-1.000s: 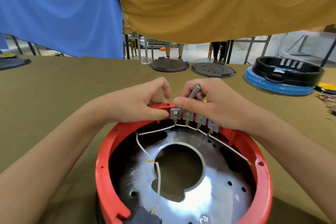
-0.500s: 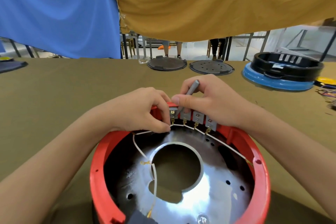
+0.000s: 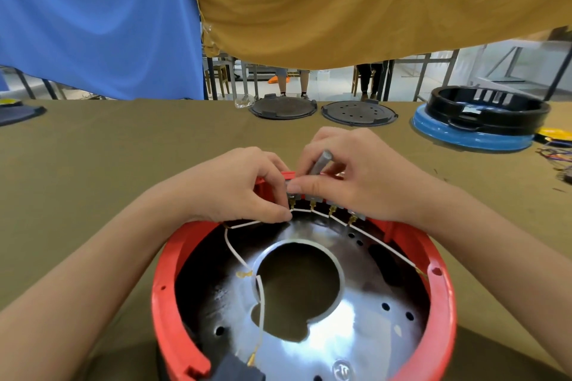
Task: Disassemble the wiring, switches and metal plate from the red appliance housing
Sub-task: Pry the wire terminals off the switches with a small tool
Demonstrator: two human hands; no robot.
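Working at the far rim of the red housing (image 3: 161, 297), which sits on the worktop (image 3: 93, 170) close to the person. Left hand (image 3: 238, 185) curls over the rim, thumb and fingers pinching at the leftmost switch (image 3: 291, 195) and the white wire (image 3: 244, 224) by its terminal. Right hand (image 3: 346, 173) grips a grey tool (image 3: 320, 162), thumb pressed along the top of the switch row; tip hidden, so cannot tell where it bears. Four switches appear seated, brass terminals joined by wire. Metal plate (image 3: 356, 334) in place inside the housing.

Risks, as judged: tool slipping off the switch toward the left thumb, which sits just beside it; pulling on the wire rather than the connector could tear it; prying too hard may crack the rim.
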